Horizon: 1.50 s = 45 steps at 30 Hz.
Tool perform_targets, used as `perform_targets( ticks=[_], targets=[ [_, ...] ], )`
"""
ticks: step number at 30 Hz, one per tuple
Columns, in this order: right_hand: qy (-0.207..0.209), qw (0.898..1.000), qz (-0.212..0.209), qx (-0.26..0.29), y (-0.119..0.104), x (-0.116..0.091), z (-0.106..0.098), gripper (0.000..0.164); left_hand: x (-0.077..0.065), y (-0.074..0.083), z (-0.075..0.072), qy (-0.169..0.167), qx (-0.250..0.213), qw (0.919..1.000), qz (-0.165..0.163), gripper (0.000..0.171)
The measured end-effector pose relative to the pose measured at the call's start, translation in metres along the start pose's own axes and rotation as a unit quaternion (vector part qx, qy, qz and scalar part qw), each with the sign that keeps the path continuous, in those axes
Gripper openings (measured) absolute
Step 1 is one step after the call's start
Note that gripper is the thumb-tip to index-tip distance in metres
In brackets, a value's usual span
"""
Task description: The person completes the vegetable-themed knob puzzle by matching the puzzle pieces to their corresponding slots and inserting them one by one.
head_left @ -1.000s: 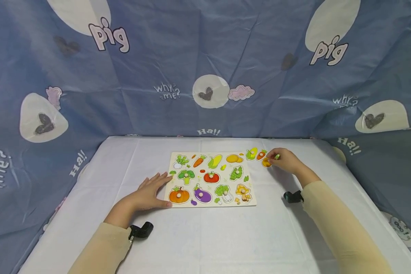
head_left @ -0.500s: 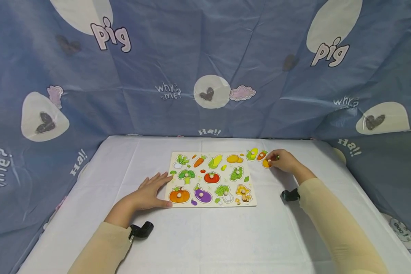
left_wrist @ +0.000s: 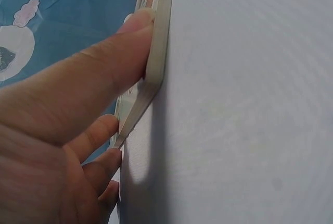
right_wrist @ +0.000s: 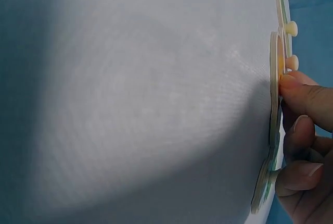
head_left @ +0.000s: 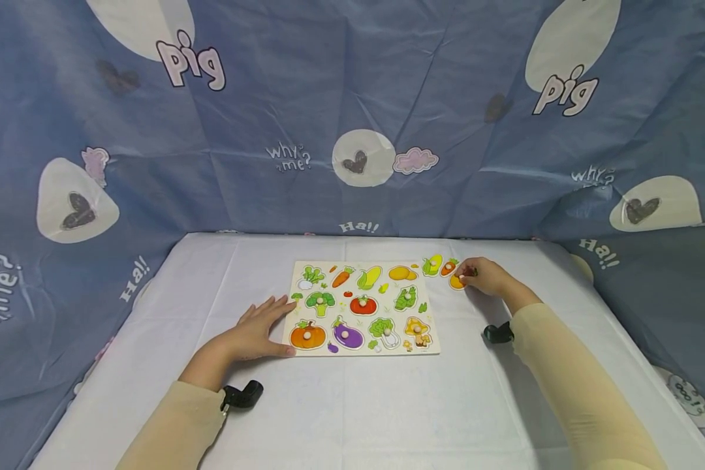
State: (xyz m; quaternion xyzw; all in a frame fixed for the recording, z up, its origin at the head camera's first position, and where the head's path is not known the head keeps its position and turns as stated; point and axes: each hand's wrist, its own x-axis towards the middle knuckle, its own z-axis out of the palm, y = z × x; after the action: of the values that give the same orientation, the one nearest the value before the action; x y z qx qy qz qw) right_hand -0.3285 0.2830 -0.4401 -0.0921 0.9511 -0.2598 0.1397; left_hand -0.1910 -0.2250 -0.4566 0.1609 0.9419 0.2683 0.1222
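A flat, off-white rectangular puzzle board printed with vegetables (head_left: 385, 303) lies at the centre of the head frame, on a white cloth-covered surface (head_left: 352, 411). The left hand (head_left: 257, 333) rests at the board's left edge; its fingers are spread and released from any grip, the thumb pressing on the lower-left corner, and the left wrist view shows other fingertips against the side edge.

Right of centre in the head frame, the right hand (head_left: 486, 277) has its fingers pinched on a rounded orange-yellow puzzle piece (head_left: 455, 282), which lies off the board near its upper-right corner. The knob under the fingertips is hidden.

Just beside that piece, toward the upper left, lie an orange carrot-shaped piece with a pale knob (head_left: 449, 266) and a yellow-and-green corn-shaped piece (head_left: 432, 264). At the lower right of the right wrist view, a green-tinted flat piece (right_wrist: 264, 185) sits below the curled fingers.

Knobbed pieces sit in the board's lower two rows, among them a red tomato (head_left: 362, 305), an orange pumpkin (head_left: 307, 337) and a purple eggplant (head_left: 349, 335). A blue printed cloth (head_left: 305, 202) fills the top of the head frame.
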Motion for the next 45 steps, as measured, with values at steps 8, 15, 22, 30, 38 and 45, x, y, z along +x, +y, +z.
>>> perform_targets(
  ticks=[8, 15, 22, 30, 38, 45],
  targets=[
    [0.005, 1.0, -0.022, -0.009, -0.005, -0.008, 0.0, 0.009, -0.001, 0.001, 0.001, -0.002, -0.001, 1.0, 0.003, 0.104],
    [0.023, 0.999, -0.044, -0.017, -0.018, -0.017, -0.002, 0.01, -0.001, 0.002, 0.0, -0.002, 0.003, 1.0, -0.003, 0.104],
    [0.041, 0.996, -0.075, -0.008, -0.038, -0.019, -0.002, 0.01, -0.001, 0.001, 0.0, -0.001, 0.0, 1.0, -0.002, 0.104],
    [0.039, 0.997, -0.072, 0.015, -0.059, -0.012, 0.007, 0.011, -0.002, 0.001, 0.0, -0.002, -0.002, 1.0, -0.001, 0.105],
    [0.044, 0.996, -0.078, 0.03, -0.073, 0.004, 0.024, 0.012, -0.001, 0.0, 0.001, 0.001, 0.005, 1.0, -0.005, 0.105],
    [0.039, 0.996, -0.068, 0.053, -0.086, 0.013, 0.037, 0.011, 0.0, 0.0, 0.001, 0.002, 0.006, 1.0, -0.006, 0.105]
  ],
)
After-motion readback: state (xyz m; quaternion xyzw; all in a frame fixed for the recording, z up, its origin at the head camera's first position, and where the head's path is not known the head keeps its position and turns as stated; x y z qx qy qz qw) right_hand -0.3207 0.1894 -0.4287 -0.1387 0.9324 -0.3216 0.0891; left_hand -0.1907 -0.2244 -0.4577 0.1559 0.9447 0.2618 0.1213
